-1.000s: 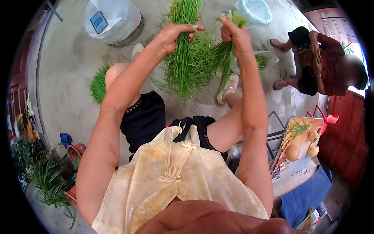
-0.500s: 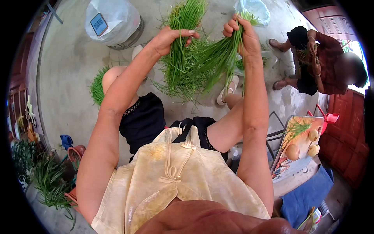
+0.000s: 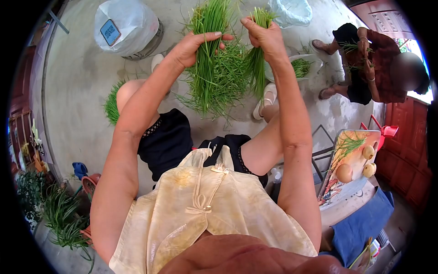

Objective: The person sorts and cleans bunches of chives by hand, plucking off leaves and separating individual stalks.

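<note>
My left hand (image 3: 195,48) is wrapped round a thick bunch of garlic chives (image 3: 207,80), its thumb lying across the long green blades. A smaller bunch of chives (image 3: 256,68) hangs from my right hand (image 3: 267,40), gripped near its upper end with the blades pointing down toward me. Between and below the two bunches, a loose pile of cut chives (image 3: 230,73) spreads over the concrete floor. The two hands are apart, with a gap between their fingertips.
A bag-lined bucket (image 3: 137,43) with a QR-code card (image 3: 110,32) stands at upper left. A pale blue bag (image 3: 292,13) and a clear bag of greens (image 3: 301,67) lie right. Another person (image 3: 376,64) sits holding greens. A picture-covered board (image 3: 349,160) stands lower right.
My right hand has moved left, closer to my left hand. Its chives have swung from a slanting, fanned-out spread to a tighter, nearly upright hang. My left hand keeps its grip.
</note>
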The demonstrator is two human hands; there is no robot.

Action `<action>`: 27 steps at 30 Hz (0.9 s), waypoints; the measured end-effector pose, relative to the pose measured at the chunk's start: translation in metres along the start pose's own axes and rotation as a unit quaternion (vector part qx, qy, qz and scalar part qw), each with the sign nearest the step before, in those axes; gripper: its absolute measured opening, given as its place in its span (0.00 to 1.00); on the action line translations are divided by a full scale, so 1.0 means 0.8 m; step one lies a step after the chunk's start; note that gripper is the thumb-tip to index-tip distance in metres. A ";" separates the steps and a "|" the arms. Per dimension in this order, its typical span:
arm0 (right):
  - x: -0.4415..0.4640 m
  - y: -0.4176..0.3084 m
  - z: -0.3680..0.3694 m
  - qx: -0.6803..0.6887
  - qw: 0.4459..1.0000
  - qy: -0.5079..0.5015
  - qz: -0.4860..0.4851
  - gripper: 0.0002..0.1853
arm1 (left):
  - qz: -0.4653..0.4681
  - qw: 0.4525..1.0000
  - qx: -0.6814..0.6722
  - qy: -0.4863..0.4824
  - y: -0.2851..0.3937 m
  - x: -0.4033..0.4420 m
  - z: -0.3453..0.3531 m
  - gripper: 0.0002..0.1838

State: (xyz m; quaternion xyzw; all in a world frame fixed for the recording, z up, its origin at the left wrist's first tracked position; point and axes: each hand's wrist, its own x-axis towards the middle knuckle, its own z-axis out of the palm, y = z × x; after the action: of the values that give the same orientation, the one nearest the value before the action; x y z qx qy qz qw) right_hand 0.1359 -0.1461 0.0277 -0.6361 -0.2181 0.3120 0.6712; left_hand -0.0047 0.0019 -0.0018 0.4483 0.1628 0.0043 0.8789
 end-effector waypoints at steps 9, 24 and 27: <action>0.002 0.004 -0.014 0.034 0.999 -0.030 0.016 0.09 | 0.021 0.996 0.014 0.091 -0.001 0.002 -0.008 0.09; 0.039 0.019 -0.058 -0.153 0.973 0.153 -0.086 0.10 | 0.011 0.996 0.032 0.077 0.006 -0.007 -0.018 0.09; 0.025 0.016 -0.035 -0.013 0.998 0.056 -0.014 0.11 | 0.006 0.995 0.023 0.099 0.009 -0.011 -0.006 0.08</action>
State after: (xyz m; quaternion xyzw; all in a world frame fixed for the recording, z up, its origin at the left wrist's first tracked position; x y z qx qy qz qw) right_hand 0.1677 -0.1521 0.0101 -0.6580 -0.1933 0.2635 0.6784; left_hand -0.0136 0.0086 0.0036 0.4668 0.2462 0.0498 0.8480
